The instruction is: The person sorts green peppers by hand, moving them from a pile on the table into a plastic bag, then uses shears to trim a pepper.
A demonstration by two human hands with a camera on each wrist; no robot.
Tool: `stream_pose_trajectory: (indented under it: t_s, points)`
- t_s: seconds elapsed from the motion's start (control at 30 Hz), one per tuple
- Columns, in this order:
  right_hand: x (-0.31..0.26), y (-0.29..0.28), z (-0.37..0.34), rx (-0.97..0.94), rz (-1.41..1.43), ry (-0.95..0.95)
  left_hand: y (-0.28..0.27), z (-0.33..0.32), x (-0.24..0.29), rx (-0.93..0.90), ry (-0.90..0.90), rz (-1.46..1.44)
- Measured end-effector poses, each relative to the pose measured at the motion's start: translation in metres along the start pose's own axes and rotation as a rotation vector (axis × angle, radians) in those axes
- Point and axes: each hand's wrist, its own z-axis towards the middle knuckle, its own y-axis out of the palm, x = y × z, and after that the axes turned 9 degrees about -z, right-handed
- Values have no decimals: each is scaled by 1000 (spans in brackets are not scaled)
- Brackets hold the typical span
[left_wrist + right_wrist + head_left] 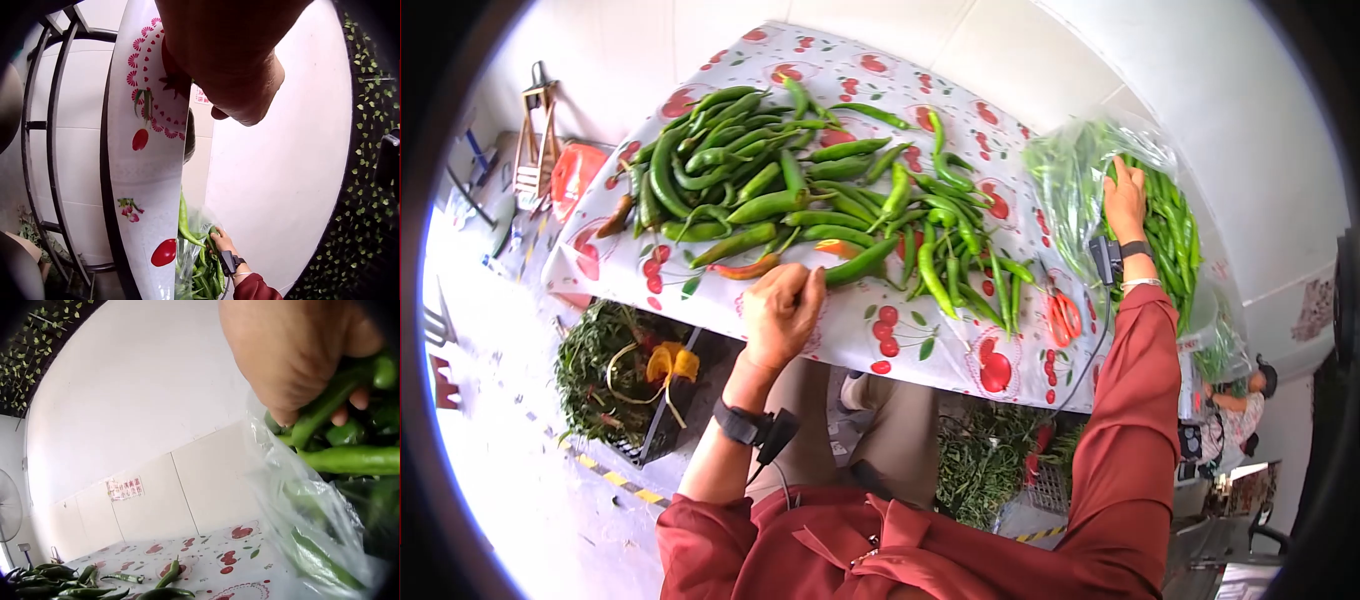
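My left hand (782, 315), fingers curled, is at the near edge of a spread of long green chili peppers (730, 150). From its thumb side a green chili pepper (862, 262) sticks out to the right, held by that hand. My right hand (1126, 200) reaches into the mouth of a clear plastic bag (1065, 165) full of green chili peppers. In the right wrist view its fingers curl round a green chili pepper (322, 412) on top of the others, and the bag's crumpled edge lies below the hand. A reddish pepper (745, 268) lies beside my left hand.
Red-handled scissors (1062, 318) lie on the cherry-patterned tablecloth (840, 345), left of the bag. Below the table stand a black crate (655, 435) with leafy greens and more greens (980, 465). A white wall (1230, 120) borders the bag's side.
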Motion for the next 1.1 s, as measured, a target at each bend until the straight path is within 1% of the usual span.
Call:
stream_pose_trajectory:
  t_s: [0.03,0.17,0.27,0.33,0.43,0.47,0.53,0.57,0.6,0.63,0.67,0.7,0.73,0.77,0.8,0.83,0.93,1.0,1.03,1.07,1.1]
  points:
    - [-3,4,0,-14,-75,12,0,0,1,-1,-2,2]
    - [-14,-1,-6,-73,-109,-8,0,1,0,-3,-12,-5]
    - [-11,-3,-15,-67,-97,-15,1,1,-1,-2,7,-15]
    - [-9,-5,-21,-106,-42,-12,1,1,0,5,11,-16]
    - [-11,-10,-31,46,23,-57,1,1,0,-2,3,-7]
    - [-14,-17,-35,41,24,-53,1,1,0,-2,-3,-15]
    - [-16,-32,-47,216,160,-229,1,0,-1,-17,1,-16]
    - [-26,-42,-59,280,253,-248,1,0,-1,-2,3,-19]
    - [-44,-63,-81,119,481,-85,2,0,-2,13,8,-27]
    - [-51,-69,-101,203,502,-136,5,-2,-7,26,-9,-67]
    - [-67,-79,-127,102,673,17,6,-2,-8,31,-14,-66]
    - [-72,-80,-155,3,734,78,7,-2,-9,31,-20,-78]
    - [-86,-84,-182,-8,814,110,7,-3,-10,34,-28,-87]
    - [-91,-74,-208,-51,854,159,6,-2,-8,27,-19,-97]
    - [-105,-79,-228,-78,932,215,5,-2,-7,11,-25,-93]
    - [-109,-69,-247,-83,991,240,5,-2,-6,2,-32,-103]
    - [-122,-56,-282,-174,1036,384,4,-2,-5,-26,-22,-94]
    - [-133,-58,-285,14,827,220,3,-3,-5,-40,-6,-79]
    - [-135,-52,-287,24,731,194,2,-3,-6,-49,-45,-77]
    - [-140,-58,-284,46,648,169,2,-4,-5,-58,-84,-73]
    - [-141,-57,-284,47,636,177,2,-4,-4,-51,-99,-76]
